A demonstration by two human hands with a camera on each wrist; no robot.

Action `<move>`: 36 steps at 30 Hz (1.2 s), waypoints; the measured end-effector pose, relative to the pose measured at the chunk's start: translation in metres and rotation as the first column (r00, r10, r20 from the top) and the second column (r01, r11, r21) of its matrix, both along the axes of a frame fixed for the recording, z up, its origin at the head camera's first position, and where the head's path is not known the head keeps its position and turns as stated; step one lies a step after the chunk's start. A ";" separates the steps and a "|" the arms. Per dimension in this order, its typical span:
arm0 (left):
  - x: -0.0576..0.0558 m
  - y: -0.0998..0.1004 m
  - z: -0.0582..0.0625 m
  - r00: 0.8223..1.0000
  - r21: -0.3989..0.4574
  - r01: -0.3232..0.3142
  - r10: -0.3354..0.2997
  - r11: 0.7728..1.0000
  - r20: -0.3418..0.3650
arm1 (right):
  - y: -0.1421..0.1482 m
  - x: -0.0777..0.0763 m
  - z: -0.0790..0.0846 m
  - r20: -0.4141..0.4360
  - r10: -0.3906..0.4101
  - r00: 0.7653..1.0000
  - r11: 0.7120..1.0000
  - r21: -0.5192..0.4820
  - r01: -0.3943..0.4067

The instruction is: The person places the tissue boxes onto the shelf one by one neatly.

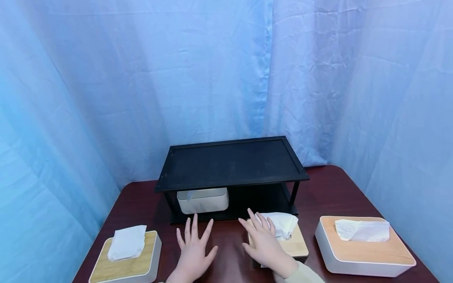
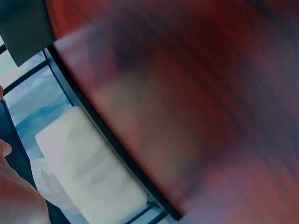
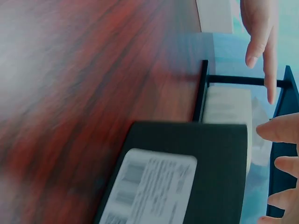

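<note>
My left hand [image 1: 192, 255], fingers spread and straight, hovers over the table in front of the black two-tier rack [image 1: 231, 163]. A white tissue box [image 1: 203, 202] sits on the rack's lower tier at the left. With its fingers also spread, my right hand [image 1: 263, 243] is above the left side of a dark-sided tissue box [image 1: 295, 245] with a wooden lid and a white tissue sticking out. That box's dark side carries a printed label [image 3: 152, 186] in the right wrist view. Neither hand grips anything.
At the left stands a white tissue box with a wooden lid [image 1: 122, 269]. A larger white tissue box [image 1: 375, 251], also wood-topped, is at the right. Blue curtains [image 1: 212, 70] hang behind and beside the dark red table [image 1: 329, 188].
</note>
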State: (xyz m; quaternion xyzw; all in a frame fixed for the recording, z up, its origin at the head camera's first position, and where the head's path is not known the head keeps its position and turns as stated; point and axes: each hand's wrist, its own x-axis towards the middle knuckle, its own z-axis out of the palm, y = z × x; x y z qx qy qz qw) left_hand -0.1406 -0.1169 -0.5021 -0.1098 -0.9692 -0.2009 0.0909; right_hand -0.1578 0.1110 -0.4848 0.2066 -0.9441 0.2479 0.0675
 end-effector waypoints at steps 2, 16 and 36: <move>0.000 0.005 -0.003 1.000 0.014 0.009 -0.009 1.000 0.018 | 0.008 0.003 -0.002 -0.031 -0.022 0.999 1.000 -0.004 0.022; 0.003 0.057 -0.017 0.982 0.157 0.131 -0.149 0.979 0.112 | 0.067 0.022 -0.015 -0.356 -0.135 0.925 0.991 -0.053 0.125; 0.004 0.105 -0.020 0.899 0.336 0.213 -0.319 0.918 0.301 | 0.115 0.024 -0.028 0.269 -0.195 0.943 0.966 -0.116 0.233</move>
